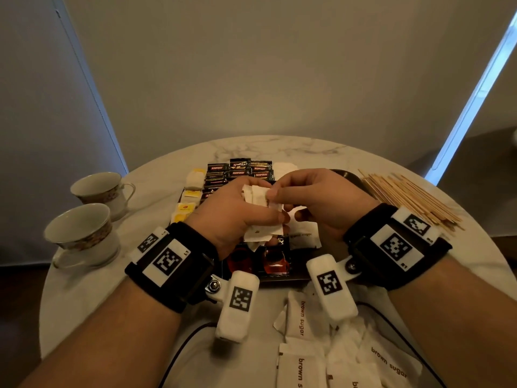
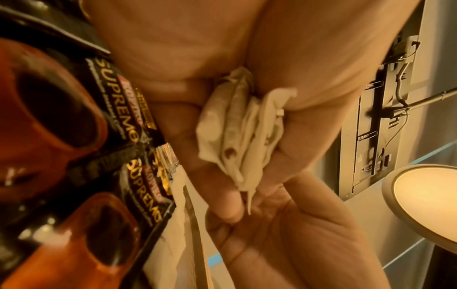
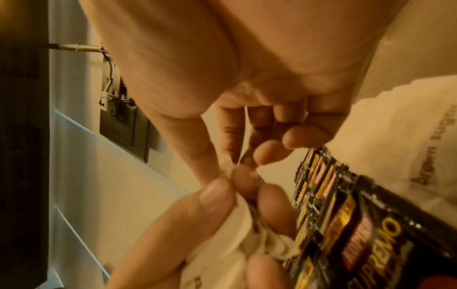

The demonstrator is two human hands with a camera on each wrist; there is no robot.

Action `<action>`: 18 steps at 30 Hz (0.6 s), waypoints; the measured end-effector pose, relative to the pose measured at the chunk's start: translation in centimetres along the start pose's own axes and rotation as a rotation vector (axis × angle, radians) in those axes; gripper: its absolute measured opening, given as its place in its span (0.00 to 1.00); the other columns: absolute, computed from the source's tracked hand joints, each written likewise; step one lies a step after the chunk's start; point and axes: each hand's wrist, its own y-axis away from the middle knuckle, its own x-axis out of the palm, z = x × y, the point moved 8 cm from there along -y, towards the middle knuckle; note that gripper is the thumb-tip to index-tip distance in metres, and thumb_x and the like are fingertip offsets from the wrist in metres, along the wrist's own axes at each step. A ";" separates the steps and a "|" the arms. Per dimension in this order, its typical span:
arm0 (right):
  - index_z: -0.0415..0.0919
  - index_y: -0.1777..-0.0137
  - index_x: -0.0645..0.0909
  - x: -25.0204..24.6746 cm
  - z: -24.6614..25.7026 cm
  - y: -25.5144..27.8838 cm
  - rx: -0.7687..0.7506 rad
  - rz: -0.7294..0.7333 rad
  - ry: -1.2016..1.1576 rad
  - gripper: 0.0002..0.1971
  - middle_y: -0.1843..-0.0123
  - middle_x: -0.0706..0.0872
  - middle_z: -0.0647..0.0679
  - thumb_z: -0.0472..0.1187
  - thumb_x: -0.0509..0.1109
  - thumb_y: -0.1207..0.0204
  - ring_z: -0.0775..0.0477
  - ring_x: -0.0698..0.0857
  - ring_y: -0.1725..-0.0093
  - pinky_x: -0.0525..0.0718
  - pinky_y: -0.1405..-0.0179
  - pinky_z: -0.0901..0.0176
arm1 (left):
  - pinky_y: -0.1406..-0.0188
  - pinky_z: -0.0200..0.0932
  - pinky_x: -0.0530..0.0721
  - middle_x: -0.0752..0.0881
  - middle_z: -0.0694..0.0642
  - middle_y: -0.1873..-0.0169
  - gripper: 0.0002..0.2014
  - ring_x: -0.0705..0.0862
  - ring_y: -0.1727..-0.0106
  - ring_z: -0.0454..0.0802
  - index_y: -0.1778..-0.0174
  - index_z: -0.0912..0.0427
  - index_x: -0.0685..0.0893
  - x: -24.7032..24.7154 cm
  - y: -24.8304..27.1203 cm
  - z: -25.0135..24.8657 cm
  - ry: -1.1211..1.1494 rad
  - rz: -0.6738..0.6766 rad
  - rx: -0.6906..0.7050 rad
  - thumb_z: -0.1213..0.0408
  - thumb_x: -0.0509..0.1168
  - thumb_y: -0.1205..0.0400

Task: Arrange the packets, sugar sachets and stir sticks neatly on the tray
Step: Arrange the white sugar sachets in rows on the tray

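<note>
My left hand grips a bunch of white sugar sachets above the dark tray. My right hand pinches the top edge of one sachet in that bunch between thumb and forefinger. The left wrist view shows the crumpled sachets stacked against the left palm. In the right wrist view both hands' fingertips meet on the sachets. Black Kopiko coffee packets, tea bags, one brown sugar sachet and red jelly cups lie on the tray. Wooden stir sticks are piled on the table at right.
Several loose brown sugar sachets lie on the marble table in front of the tray. Two teacups stand at the table's left edge. A black cable runs across the near side.
</note>
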 end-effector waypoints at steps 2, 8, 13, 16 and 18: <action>0.37 0.51 0.91 0.1 0.0 -0.2 -0.045 -0.014 -0.024 0.08 0.55 0.92 0.43 0.42 0.79 0.23 0.49 0.86 0.57 0.83 0.54 0.51 | 0.68 0.52 0.90 0.91 0.68 0.47 0.26 0.93 0.53 0.68 0.34 0.62 0.81 -0.2 -0.2 -0.1 -0.020 -0.009 0.023 0.79 0.79 0.27; 0.36 0.49 0.87 -0.7 -0.9 -0.6 -0.069 -0.082 -0.332 0.06 0.58 0.92 0.46 0.40 0.73 0.18 0.52 0.88 0.63 0.86 0.63 0.57 | 0.73 0.48 0.90 0.92 0.64 0.56 0.13 0.91 0.66 0.56 0.42 0.67 0.85 -1.3 -0.6 -0.6 0.079 -0.123 0.101 0.74 0.76 0.22; 0.31 0.39 0.85 0.9 -1.5 -0.3 -0.074 -0.035 -0.410 0.14 0.51 0.91 0.41 0.40 0.74 0.19 0.47 0.90 0.55 0.91 0.56 0.54 | 0.72 0.46 0.86 0.90 0.64 0.59 0.08 0.89 0.65 0.56 0.53 0.61 0.85 -2.0 -0.9 -0.6 0.075 -0.204 0.164 0.71 0.78 0.22; 0.31 0.39 0.85 0.5 -1.6 -0.4 -0.084 -0.078 -0.521 0.11 0.47 0.93 0.39 0.36 0.70 0.16 0.42 0.93 0.52 0.93 0.54 0.48 | 0.74 0.45 0.85 0.91 0.60 0.63 0.07 0.89 0.70 0.54 0.58 0.59 0.84 -1.6 -0.8 -0.3 0.095 -0.159 0.106 0.70 0.77 0.21; 0.32 0.38 0.85 0.2 -1.6 -0.3 -0.096 -0.081 -0.510 0.10 0.50 0.94 0.40 0.35 0.69 0.15 0.43 0.93 0.55 0.93 0.59 0.50 | 0.73 0.45 0.86 0.92 0.61 0.61 0.05 0.90 0.69 0.54 0.56 0.59 0.86 -1.4 -0.8 -0.3 0.093 -0.136 0.086 0.68 0.77 0.20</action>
